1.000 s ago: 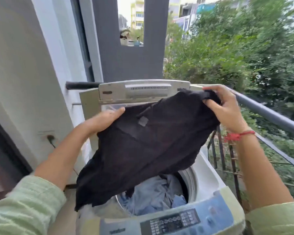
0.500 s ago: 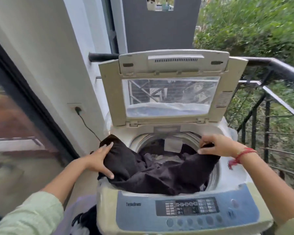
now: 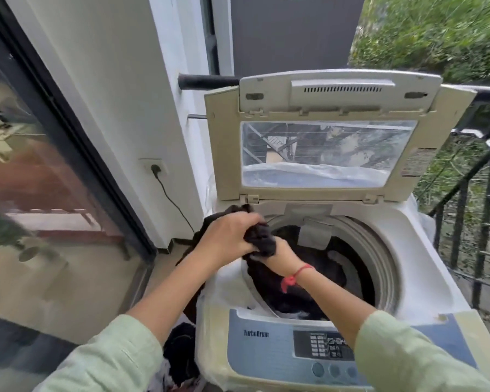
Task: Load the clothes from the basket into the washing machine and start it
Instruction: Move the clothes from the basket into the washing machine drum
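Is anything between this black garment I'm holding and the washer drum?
Nothing visible blocks it. The lid is up, and the left hand and right hand grip the black garment right over the drum at its left rim.

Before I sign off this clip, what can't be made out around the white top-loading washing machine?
Head view:
- Blue control panel: labels too small; the pale green right sleeve covers its right end.
- Drum contents: mostly hidden under the black cloth garment that the left hand and right hand grip.
- Basket: not visible; only dark clothes show beside the machine, cut by the left sleeve and bottom edge.
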Demonstrator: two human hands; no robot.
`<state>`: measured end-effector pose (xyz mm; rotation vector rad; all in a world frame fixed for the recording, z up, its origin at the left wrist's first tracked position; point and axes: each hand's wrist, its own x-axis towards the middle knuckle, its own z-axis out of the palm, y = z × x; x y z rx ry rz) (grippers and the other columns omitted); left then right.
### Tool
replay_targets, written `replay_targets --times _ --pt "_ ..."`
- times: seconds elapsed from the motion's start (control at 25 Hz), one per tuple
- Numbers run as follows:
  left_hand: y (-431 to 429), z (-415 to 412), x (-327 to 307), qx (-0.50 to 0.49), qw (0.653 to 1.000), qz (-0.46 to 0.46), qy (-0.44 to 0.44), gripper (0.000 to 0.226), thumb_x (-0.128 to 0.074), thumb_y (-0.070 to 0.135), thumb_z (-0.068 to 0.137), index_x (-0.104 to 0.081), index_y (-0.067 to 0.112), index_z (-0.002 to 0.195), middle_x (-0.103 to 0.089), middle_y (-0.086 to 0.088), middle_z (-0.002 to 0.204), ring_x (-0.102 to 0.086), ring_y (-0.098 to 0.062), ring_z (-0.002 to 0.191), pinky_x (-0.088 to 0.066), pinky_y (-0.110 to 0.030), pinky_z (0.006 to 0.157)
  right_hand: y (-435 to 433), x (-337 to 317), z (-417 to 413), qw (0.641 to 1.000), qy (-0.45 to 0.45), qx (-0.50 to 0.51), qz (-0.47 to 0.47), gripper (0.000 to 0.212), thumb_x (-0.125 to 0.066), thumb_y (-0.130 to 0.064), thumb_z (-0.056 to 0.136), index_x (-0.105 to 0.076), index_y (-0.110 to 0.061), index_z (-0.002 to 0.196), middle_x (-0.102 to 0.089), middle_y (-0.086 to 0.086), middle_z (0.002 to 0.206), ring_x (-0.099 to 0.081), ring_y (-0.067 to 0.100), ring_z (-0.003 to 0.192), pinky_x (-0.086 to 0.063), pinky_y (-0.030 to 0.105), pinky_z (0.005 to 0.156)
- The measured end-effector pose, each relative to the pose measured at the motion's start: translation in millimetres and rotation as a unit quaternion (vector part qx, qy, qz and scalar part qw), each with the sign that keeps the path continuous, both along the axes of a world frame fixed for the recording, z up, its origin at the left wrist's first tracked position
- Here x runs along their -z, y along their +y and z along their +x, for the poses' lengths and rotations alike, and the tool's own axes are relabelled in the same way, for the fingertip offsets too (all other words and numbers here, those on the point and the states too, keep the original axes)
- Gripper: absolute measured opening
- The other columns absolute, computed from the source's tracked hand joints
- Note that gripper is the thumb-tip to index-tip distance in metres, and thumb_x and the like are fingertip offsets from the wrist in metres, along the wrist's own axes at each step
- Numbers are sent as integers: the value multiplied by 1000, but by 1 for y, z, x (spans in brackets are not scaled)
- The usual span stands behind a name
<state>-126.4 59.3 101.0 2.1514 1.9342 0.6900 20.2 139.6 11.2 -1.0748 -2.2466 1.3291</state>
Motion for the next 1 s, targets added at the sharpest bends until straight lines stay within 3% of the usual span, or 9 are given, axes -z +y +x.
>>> replay_targets --times 0.12,0.28,0.4,0.52,0.64,0.72,0.84,0.92,1.0 --pt "10 -13 -12 -58 992 -97 -53 89 -78 44 67 -29 36 140 -47 1 126 -50 -18 110 -44 -36 95 45 -20 60 966 133 222 29 67 -44 13 67 -48 -4 132 -57 9 118 -59 14 99 -49 45 87" --pt "2 -37 32 -131 968 -214 29 75 -66 50 77 -32 27 141 -36 -6 138 -37 -27 129 -33 -41 106 98 -30 180 861 -151 220 432 105 -55 16 55 -30 -28 146 -38 14 132 -54 41 99 -51 50 81" --pt "3 -3 76 -79 952 -267 128 79 -59 55 80 -25 26 146 -25 -8 150 -21 -25 140 -14 -45 115 107 -1 207 790 -300 188 501 93 -68 2 56 -40 -30 138 -46 15 126 -56 41 92 -52 47 75" --pt "12 32 98 -17 939 -331 91 73 -58 49 84 -28 23 146 -21 -9 153 -15 -24 143 -6 -40 117 93 19 178 834 -475 -166 226 66 -67 -31 72 -45 -32 134 -54 1 128 -58 29 104 -49 30 85" --pt "24 53 91 42 946 -316 -63 51 -59 37 89 -46 21 136 -42 0 140 -36 -13 132 -25 -17 102 66 57 134 756 -550 -310 -172 49 -59 -18 89 -48 -18 136 -53 1 111 -54 16 80 -48 22 64" --pt "26 53 78 26 957 -256 -132 37 -58 33 91 -55 24 126 -50 8 128 -45 -6 121 -31 -14 94 60 78 115 729 -583 -348 -88 44 -56 -8 86 -54 -9 130 -60 8 107 -57 19 72 -52 33 68" --pt "25 35 72 -66 982 -125 -124 25 -58 29 91 -61 23 116 -53 10 116 -51 -9 111 -38 -21 92 75 88 110 810 -487 -275 174 76 -61 -13 78 -28 -25 146 -34 9 149 -45 34 125 -40 46 101" --pt "28 34 80 -88 988 -110 -57 27 -56 28 91 -60 21 116 -54 4 119 -51 -15 111 -42 -30 93 92 96 121 744 -578 -265 204 106 -70 -18 74 4 -35 149 7 -2 158 -11 42 141 -21 64 103" --pt "40 51 101 -50 982 -182 6 37 -56 31 88 -56 19 123 -50 -3 126 -49 -21 117 -41 -34 97 105 122 132 654 -689 -290 113 105 -69 -30 78 8 -31 149 11 0 156 -3 47 141 -13 67 106"
